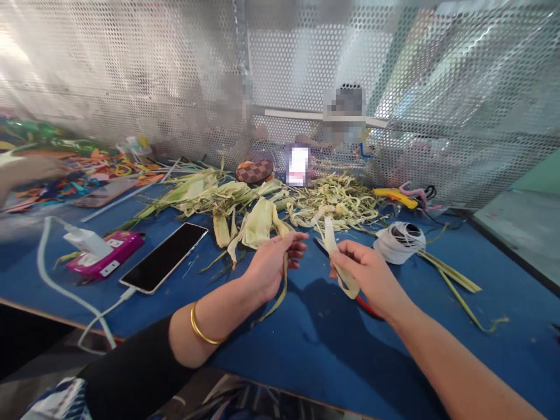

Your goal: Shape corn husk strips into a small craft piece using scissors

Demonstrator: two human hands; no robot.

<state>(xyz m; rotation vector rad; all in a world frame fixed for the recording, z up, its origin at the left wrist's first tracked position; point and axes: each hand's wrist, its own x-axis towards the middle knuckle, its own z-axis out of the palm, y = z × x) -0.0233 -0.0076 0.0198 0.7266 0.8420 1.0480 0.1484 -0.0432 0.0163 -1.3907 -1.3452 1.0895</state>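
My left hand [272,265] hovers over the blue table, its fingers curled around a thin, greenish corn husk strip [281,296] that dangles below the palm. To its right, my right hand [365,268] pinches a wider, pale corn husk piece [331,234] between thumb and fingers, one end pointing up and the other curling under the hand. Beneath the right hand lies a tool with a red handle [368,307] and a dark tip, partly covered, perhaps scissors. Whole dried corn husks [258,224] lie just beyond my left hand. A heap of shredded husk strips [339,201] sits behind my right hand.
A white string roll [400,242] and husk stalks [455,280] are at right. On the left lie a charging phone [164,256] and a purple power socket [105,254]. A perforated metal screen [175,76] borders the back. Another person's blurred hand [30,172] is far left.
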